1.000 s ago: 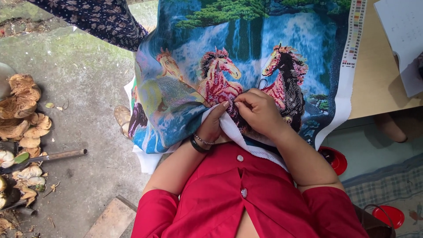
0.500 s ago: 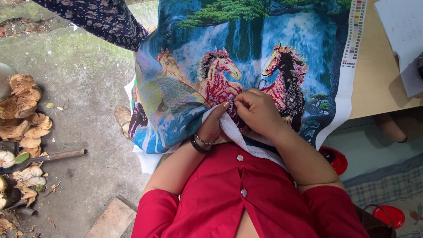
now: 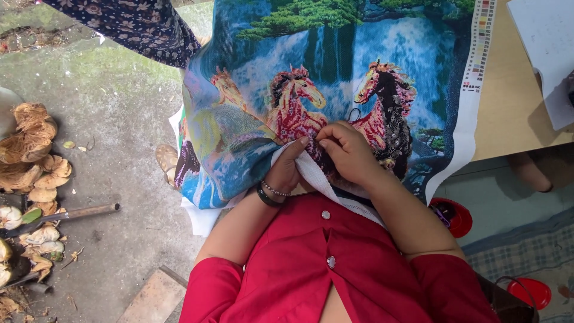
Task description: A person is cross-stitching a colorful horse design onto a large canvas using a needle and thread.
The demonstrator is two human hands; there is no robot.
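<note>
A big colourful stitched cloth picture of horses (image 3: 335, 90) is held.
Its white edge is pinched by the left hand (image 3: 287, 167) and right hand (image 3: 350, 152).

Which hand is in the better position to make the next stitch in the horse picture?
Probably the right. The right hand lies on top of the picture cloth, fingertips pinched at the stitched spot. The left hand grips the cloth's folded white edge from below, so it seems busy holding it.

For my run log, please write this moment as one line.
left hand: pinching cloth edge | right hand: fingers on stitching | cloth: horse picture, draped over lap | table: under cloth's far end
</note>
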